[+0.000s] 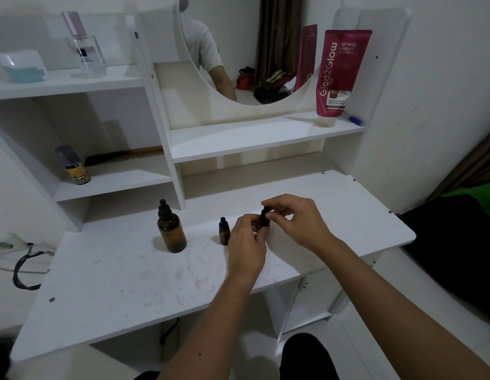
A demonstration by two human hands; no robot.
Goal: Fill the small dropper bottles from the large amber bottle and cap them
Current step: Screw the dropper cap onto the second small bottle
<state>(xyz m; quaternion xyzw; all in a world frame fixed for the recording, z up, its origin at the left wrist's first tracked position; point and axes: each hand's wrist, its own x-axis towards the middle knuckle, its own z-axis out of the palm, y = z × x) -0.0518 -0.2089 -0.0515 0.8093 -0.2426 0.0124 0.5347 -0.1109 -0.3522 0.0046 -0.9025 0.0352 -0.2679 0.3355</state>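
Note:
The large amber bottle (171, 231) stands capped with its black dropper top on the white desk (128, 283), left of centre. One small amber dropper bottle (224, 232) stands capped just left of my hands. My left hand (248, 242) grips the body of a second small dropper bottle (264, 219), mostly hidden by my fingers. My right hand (295, 219) pinches that bottle's black dropper cap from above.
A red tube (339, 75) stands on the shelf under the round mirror (238, 50). A perfume bottle (83, 48) and a bowl (21, 65) sit on the upper left shelf, a small spray can (72, 165) and a comb (123, 156) below. Black cable (24, 267) hangs at left.

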